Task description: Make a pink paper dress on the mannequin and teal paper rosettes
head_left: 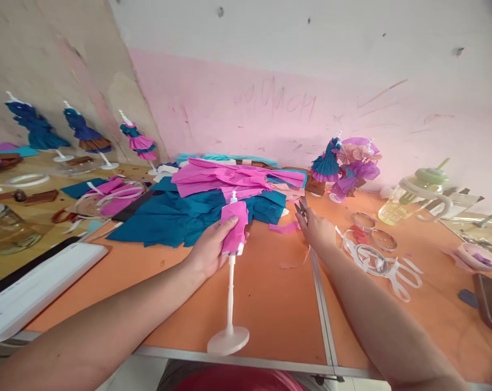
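Observation:
My left hand (210, 247) is closed around a small white dress-form stand (230, 298), its torso wrapped in pink crepe paper (234, 224). The thumb presses on the pink paper, and the round base is near the table's front edge. Farther right, my right hand (316, 231) grips dark-bladed scissors (302, 209), the blades pointing away from me; their handles are mostly hidden by the fingers. Pink paper scraps (284, 227) lie just left of that hand. Behind the stand, sheets of teal crepe paper (160, 217) and pink crepe paper (229, 179) are heaped.
Dressed miniature forms (135, 138) stand at the back left, and another (327, 160) at the back right. On the right are tape rolls (370, 258), a jug with a green lid (412, 190) and a phone (490, 301). A white box (46, 285) lies left.

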Demonstrator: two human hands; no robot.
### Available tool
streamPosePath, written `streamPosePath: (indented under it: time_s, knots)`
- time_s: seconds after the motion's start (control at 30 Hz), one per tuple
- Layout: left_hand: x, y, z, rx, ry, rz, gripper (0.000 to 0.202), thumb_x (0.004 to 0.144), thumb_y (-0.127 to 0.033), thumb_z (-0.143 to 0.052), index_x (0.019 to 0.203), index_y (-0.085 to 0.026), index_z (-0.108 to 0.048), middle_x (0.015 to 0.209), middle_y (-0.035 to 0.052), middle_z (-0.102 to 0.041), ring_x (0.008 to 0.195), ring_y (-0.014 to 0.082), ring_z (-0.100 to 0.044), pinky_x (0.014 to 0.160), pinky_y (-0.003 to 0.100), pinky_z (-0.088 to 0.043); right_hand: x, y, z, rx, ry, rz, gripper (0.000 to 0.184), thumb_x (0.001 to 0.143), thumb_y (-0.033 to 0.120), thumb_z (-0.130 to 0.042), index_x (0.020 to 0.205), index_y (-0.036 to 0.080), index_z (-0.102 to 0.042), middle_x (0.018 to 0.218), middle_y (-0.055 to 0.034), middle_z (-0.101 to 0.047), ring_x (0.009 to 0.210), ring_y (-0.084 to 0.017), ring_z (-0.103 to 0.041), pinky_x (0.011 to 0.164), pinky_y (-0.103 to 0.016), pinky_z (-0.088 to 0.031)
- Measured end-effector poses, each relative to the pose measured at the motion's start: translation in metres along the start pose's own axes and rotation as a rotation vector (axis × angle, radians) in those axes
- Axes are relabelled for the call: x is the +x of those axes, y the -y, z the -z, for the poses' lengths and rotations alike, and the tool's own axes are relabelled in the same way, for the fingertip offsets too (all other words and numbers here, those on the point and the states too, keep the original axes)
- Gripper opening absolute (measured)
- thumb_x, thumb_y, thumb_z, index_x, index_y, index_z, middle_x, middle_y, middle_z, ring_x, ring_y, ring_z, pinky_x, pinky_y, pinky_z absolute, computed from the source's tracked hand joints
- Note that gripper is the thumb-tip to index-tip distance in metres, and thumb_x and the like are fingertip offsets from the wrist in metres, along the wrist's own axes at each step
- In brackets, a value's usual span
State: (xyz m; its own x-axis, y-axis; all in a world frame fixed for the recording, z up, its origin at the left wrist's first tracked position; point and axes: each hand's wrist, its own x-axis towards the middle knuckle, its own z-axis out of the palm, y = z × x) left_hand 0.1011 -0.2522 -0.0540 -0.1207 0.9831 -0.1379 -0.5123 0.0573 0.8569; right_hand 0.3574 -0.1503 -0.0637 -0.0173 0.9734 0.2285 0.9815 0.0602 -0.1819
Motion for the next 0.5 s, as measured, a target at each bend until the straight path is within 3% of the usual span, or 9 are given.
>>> streamPosePath:
  time_s: [0.07,0.17,0.23,0.27,0.33,0.4,0.5]
  knots:
    - [0.007,0.007,0.004,0.025,0.013,0.03,0.038,0.075,-0.039,-0.078,0.097,-0.014,-0.061,0.075,0.0023,-0.068,0.066,0.0143,-0.068,0.053,0.02,-0.054,0.005,-0.009,-0.004,-0.037,0.005,-0.003,0.042,0.092,0.051,-0.048,0.107,0.016,-0.063,0.092,-0.0169,-0.07,0.094,-0.032,-0.064,0.08,-0.041,-0.045]
    - [0.008,0.016,0.005,0.068,0.04,0.045,0.038,0.076,-0.041,-0.077,0.098,-0.014,-0.063,0.077,0.0037,-0.067,0.066,0.0148,-0.068,0.051,0.02,-0.053,-0.003,-0.005,0.0,-0.028,-0.085,0.03,0.039,0.089,0.043,-0.054,0.116,0.015,-0.06,0.127,-0.0207,-0.059,0.122,-0.035,-0.049,0.096,-0.047,-0.038]
    - [0.004,0.019,0.004,0.108,0.062,0.05,0.04,0.076,-0.044,-0.076,0.097,-0.014,-0.063,0.078,0.0048,-0.067,0.065,0.0152,-0.067,0.05,0.021,-0.052,-0.016,0.009,0.009,0.142,-0.146,0.081,0.039,0.093,0.041,-0.046,0.121,0.017,-0.057,0.133,-0.017,-0.055,0.122,-0.032,-0.048,0.097,-0.045,-0.038]
    - [0.001,0.019,0.003,0.129,0.072,0.05,0.041,0.076,-0.046,-0.076,0.097,-0.013,-0.063,0.077,0.0048,-0.067,0.064,0.0152,-0.066,0.049,0.021,-0.052,-0.024,0.019,0.014,0.311,-0.126,0.115,0.038,0.095,0.044,-0.041,0.117,0.018,-0.059,0.123,-0.0145,-0.06,0.112,-0.028,-0.054,0.092,-0.041,-0.043]
    - [-0.006,0.018,-0.001,0.167,0.09,0.049,0.044,0.075,-0.048,-0.077,0.098,-0.014,-0.064,0.076,0.0045,-0.066,0.063,0.0151,-0.065,0.047,0.021,-0.05,-0.044,0.04,0.024,0.709,0.128,0.147,0.048,0.095,0.059,-0.035,0.099,0.02,-0.063,0.094,-0.008,-0.066,0.08,-0.02,-0.06,0.071,-0.033,-0.049]
    - [-0.013,0.016,-0.006,0.208,0.103,0.044,0.047,0.074,-0.05,-0.077,0.102,-0.015,-0.065,0.079,0.0052,-0.067,0.066,0.0163,-0.065,0.046,0.02,-0.049,-0.063,0.06,0.033,1.046,0.35,0.127,0.054,0.091,0.068,-0.037,0.1,0.022,-0.063,0.087,-0.0049,-0.063,0.068,-0.016,-0.057,0.057,-0.028,-0.047]
    - [-0.02,0.012,-0.013,0.304,0.106,0.033,0.053,0.075,-0.056,-0.074,0.108,-0.016,-0.065,0.085,0.0076,-0.069,0.071,0.0187,-0.066,0.047,0.022,-0.049,-0.08,0.08,0.04,1.228,0.408,0.106,0.051,0.084,0.069,-0.05,0.098,0.022,-0.062,0.086,-0.0035,-0.062,0.07,-0.014,-0.056,0.053,-0.024,-0.047]
